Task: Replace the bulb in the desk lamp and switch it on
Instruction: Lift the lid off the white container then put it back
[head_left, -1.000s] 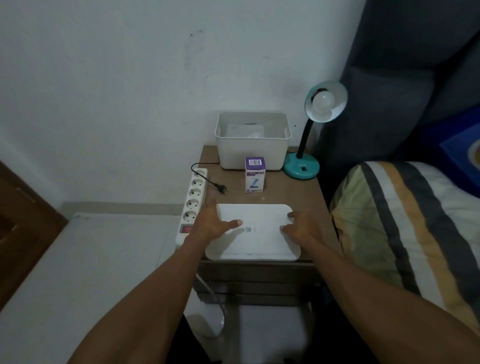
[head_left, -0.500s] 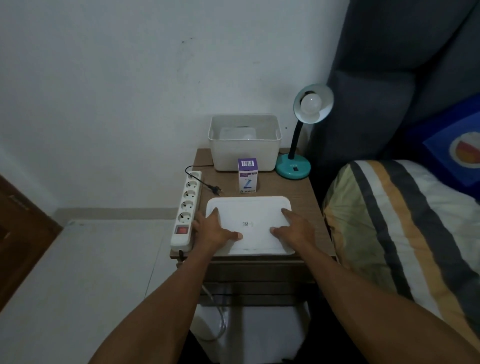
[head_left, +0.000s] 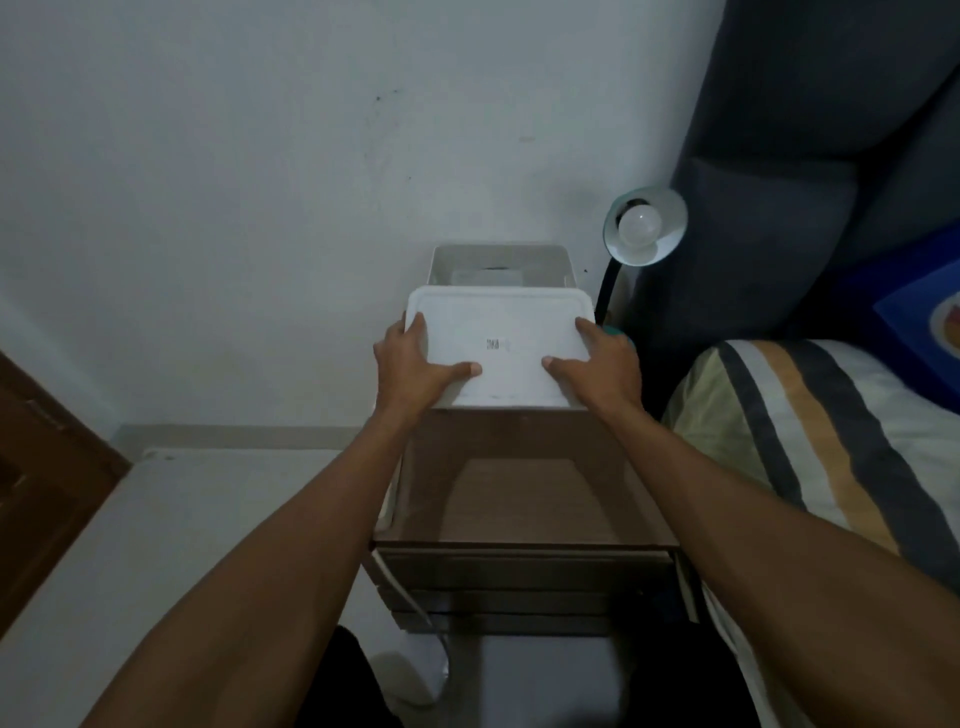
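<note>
A teal desk lamp (head_left: 645, 224) stands at the back right of the wooden nightstand (head_left: 524, 499), its unlit white bulb (head_left: 638, 225) showing in the shade. I hold a white flat lid (head_left: 501, 338) in the air above the nightstand, in front of the white bin (head_left: 501, 262) at the back. My left hand (head_left: 415, 369) grips the lid's left edge and my right hand (head_left: 597, 366) grips its right edge. The lid hides the small bulb box and most of the lamp's base.
A bed with a striped cover (head_left: 831, 441) lies close on the right, under a dark padded headboard (head_left: 831, 156). A white power strip's edge (head_left: 387, 512) shows at the nightstand's left side. A brown door (head_left: 41, 467) is at far left.
Both hands lifted the white lid off the nightstand top and carried it up and back toward the bin. The view has tilted down.
</note>
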